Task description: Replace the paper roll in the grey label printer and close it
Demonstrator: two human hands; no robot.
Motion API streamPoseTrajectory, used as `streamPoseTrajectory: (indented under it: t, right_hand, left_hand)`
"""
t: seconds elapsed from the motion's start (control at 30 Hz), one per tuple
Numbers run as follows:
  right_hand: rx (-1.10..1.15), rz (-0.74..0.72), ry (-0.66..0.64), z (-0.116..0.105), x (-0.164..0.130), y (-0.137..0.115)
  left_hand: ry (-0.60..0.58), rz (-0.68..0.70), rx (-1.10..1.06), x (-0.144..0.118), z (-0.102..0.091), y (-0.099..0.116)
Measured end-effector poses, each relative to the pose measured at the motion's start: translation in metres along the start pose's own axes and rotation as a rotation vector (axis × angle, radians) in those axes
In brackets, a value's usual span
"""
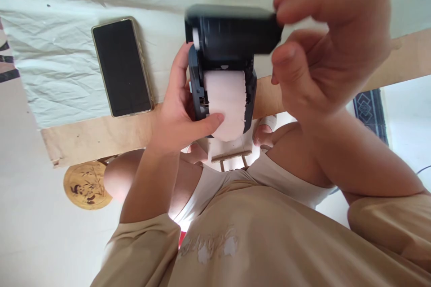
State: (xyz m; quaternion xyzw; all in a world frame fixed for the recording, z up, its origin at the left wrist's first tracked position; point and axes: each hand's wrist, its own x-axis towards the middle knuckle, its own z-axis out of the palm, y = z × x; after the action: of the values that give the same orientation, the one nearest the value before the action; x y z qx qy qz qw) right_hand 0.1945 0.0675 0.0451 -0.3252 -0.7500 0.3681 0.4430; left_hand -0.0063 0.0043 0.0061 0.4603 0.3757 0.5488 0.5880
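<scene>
Black lid blurry, details of its underside apparently indistinct.

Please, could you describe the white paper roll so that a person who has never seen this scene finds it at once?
Over the bare wooden edge of the table, beside its pale, wrinkled cloth, the left hand holds a dark plastic device with its lid raised. The white paper roll sits inside: broad and curved, unlike the flat, black, rectangular phone.
</scene>
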Motion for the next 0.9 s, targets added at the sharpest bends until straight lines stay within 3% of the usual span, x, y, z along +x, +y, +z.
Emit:
streamPoseTrajectory:
  t: [0.1,0.23,0.4,0.73,0.9]
  right_hand:
    - [-0.204,-0.281,0.009,-0.002,0.0,0.001]
    - [-0.211,-0.23,-0.118,-0.002,-0.002,0.003]
    - [-0.212,-0.258,-0.152,0.002,-0.002,0.003]
    - [-0.107,-0.039,-0.208,0.003,-0.005,0.001]
    - [0.18,0.3,-0.287,0.006,-0.004,0.01]
  left_hand:
    - [-0.005,0.006,0.037,0.001,-0.004,-0.003]
    - [-0.001,0.027,0.013,0.004,-0.002,-0.003]
    - [0.049,-0.066,-0.018,0.004,0.009,0.005]
    - [0.054,-0.077,0.008,0.003,0.01,0.006]
    - [0.047,-0.033,-0.065,0.002,0.008,0.001]
